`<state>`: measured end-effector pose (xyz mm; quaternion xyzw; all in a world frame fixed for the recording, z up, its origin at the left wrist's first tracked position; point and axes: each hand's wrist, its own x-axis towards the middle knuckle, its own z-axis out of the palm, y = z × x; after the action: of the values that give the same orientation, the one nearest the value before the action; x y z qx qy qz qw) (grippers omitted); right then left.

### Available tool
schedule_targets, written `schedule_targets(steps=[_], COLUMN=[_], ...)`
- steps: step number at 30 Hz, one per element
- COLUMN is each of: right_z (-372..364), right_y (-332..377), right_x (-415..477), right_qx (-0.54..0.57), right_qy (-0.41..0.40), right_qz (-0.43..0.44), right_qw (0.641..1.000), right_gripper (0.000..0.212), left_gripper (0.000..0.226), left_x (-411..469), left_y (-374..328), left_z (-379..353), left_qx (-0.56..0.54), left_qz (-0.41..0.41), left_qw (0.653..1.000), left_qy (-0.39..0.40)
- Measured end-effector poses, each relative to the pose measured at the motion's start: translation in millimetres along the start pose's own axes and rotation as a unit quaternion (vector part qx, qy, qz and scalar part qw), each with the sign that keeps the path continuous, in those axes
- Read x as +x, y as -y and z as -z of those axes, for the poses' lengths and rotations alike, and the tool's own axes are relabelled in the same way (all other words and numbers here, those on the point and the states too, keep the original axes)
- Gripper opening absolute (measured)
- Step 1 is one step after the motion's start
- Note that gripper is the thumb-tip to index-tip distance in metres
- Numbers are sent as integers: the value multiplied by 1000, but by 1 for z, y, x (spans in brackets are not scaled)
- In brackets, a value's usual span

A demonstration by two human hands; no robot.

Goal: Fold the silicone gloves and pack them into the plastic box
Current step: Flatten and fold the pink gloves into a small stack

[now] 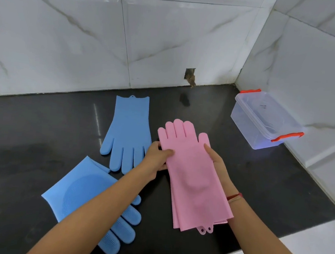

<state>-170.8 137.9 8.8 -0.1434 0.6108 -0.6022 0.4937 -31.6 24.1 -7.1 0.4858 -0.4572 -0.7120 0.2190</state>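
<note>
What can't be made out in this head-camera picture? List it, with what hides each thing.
- Pink gloves: stacked, so the lower one shows only at its cuff edges.
- Near blue glove: the left forearm crosses over its palm and fingers.
- Left hand: its fingers are tucked behind the pink gloves.
- Plastic box: a mark on the lid is too small to read.
- Far blue glove: its underside is hidden against the countertop.
</note>
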Motion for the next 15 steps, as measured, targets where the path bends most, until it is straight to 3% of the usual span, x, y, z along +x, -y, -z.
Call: schedule_targets(steps=[3, 5, 10, 15], right_z=[-3, -2, -1, 1], right_y=[-9, -14, -1, 2], right_x=[1, 1, 5, 8], right_qx=[93, 109, 113, 80], right_qy=[37, 31, 33, 17], right_qz=[-73, -78, -100, -156], right_qw=[992, 990, 988, 984], right_gripper=[35, 29, 30, 29], left_gripper=[25, 26, 39, 34], left_x=[2, 4, 11, 16], left_y=[0, -1, -3, 3], left_z=[-2, -3, -5, -3], left_qx=[48, 96, 170, 203], left_qz=[-10, -30, -67, -65], left_qw=[999, 995, 983, 977], left_qy=[-1, -1, 7, -8])
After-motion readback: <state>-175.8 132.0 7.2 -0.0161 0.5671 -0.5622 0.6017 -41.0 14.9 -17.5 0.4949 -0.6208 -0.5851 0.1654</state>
